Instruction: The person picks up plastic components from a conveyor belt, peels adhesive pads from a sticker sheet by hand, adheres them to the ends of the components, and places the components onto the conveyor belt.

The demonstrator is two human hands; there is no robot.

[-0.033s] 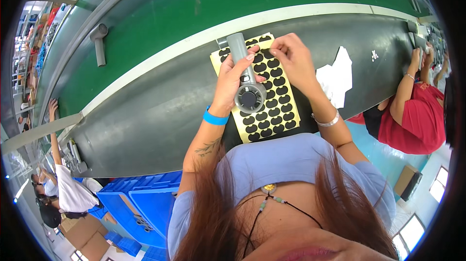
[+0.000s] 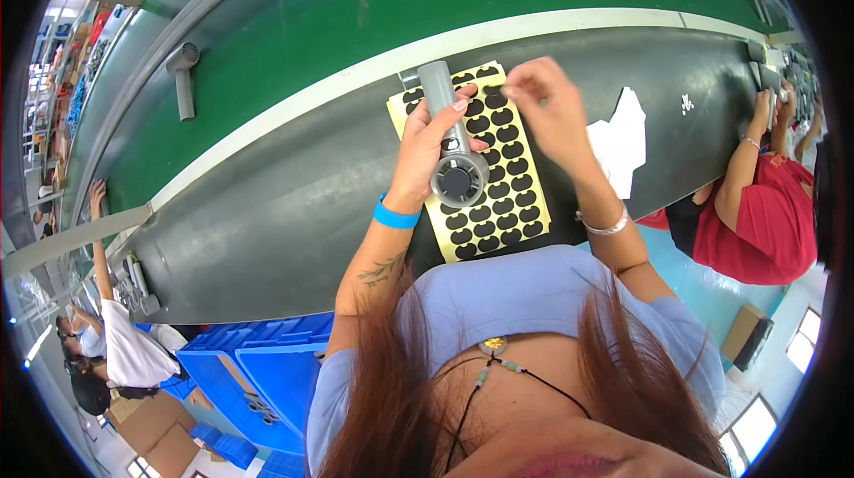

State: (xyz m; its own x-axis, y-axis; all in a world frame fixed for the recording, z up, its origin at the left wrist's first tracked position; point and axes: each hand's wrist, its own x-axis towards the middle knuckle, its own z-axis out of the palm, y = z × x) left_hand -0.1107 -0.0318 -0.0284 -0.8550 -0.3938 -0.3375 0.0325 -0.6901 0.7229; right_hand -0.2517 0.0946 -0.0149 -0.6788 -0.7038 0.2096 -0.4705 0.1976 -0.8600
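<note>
My left hand (image 2: 427,133) is closed round the grey handle of a hair dryer (image 2: 436,82). Its round head, with a dark centre, points down toward me. Under it lies a yellow-backed sheet of black stickers (image 2: 513,167), several rows of them, partly covered by the dryer and my left hand. Over the sheet's upper right edge is my right hand (image 2: 550,104), slightly blurred, with thumb and forefinger pinched at the edge of a black sticker (image 2: 494,92). Whether that sticker is fully off the backing is hard to see.
White crumpled paper (image 2: 623,136) and small white bits (image 2: 687,104) lie right of the sheet. Beyond the pale rail runs a green belt (image 2: 311,24) carrying another hair dryer (image 2: 182,78). Blue crates (image 2: 276,362) stand at my lower left. A co-worker in red (image 2: 756,220) sits right.
My right hand has shifted slightly right and its fingers have moved a little away from the sheet's edge. The left hand and hair dryer have hardly moved.
</note>
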